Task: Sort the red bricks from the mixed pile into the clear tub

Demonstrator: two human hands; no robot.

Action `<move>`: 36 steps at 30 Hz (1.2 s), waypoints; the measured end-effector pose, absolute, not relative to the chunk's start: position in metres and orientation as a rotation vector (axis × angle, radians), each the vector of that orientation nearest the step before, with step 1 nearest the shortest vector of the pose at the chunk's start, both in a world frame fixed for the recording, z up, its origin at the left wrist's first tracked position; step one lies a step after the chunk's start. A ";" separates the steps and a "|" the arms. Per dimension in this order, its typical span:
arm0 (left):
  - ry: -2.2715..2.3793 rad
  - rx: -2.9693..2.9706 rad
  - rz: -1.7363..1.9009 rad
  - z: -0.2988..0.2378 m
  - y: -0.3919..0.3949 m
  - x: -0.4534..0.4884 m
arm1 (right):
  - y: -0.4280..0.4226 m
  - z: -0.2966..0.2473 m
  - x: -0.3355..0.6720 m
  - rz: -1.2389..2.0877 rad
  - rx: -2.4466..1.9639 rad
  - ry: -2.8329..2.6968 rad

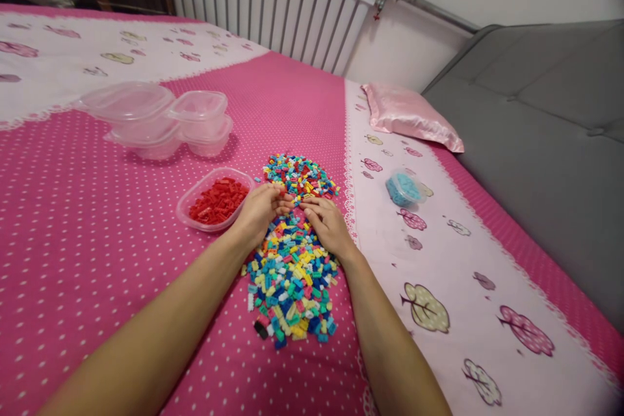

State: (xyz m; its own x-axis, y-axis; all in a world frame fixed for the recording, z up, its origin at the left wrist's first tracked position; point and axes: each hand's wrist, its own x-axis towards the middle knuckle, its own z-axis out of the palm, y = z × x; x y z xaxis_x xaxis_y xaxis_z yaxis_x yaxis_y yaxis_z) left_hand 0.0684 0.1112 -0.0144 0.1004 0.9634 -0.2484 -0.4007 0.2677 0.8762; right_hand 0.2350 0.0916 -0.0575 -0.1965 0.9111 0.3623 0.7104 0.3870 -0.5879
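A long heap of small mixed-colour building bricks [295, 273] lies on the bed, with a narrower middle and a rounder mound of bricks [302, 172] at its far end. My left hand [263, 211] reaches in from the left at that narrow part, fingers curled together; anything held between them is too small to name. Facing it, my right hand [327, 224] rests low over the bricks, fingers stretched toward the left fingertips and thumb apart. Beside my left hand stands a clear plastic tub [184, 211] holding red bricks [220, 200].
Stacked clear containers [146, 136] stand at the left beyond the red tub. To the right sits a small tub of light blue bricks [403, 188]. A pink pillow [409, 114] lies near the grey headboard [536, 97], and a white radiator [273, 6] borders the far side.
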 end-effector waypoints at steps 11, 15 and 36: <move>0.914 0.447 1.039 -0.005 0.114 0.066 | 0.089 -0.056 0.233 0.362 -1.450 -1.986; 0.869 0.347 1.042 -0.002 0.113 0.066 | 0.089 -0.056 0.233 0.365 -1.443 -1.953; 0.775 0.192 1.000 -0.003 0.112 0.062 | 0.089 -0.051 0.233 0.338 -1.377 -1.890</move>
State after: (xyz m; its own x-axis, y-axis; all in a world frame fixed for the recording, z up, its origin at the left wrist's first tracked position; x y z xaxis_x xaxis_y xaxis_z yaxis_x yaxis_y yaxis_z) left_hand 0.0622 0.1116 -0.0026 0.3030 0.8136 -0.4962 -0.6840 0.5482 0.4812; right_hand 0.2329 0.0885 -0.0509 -0.1301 0.8986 0.4191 0.6978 0.3833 -0.6051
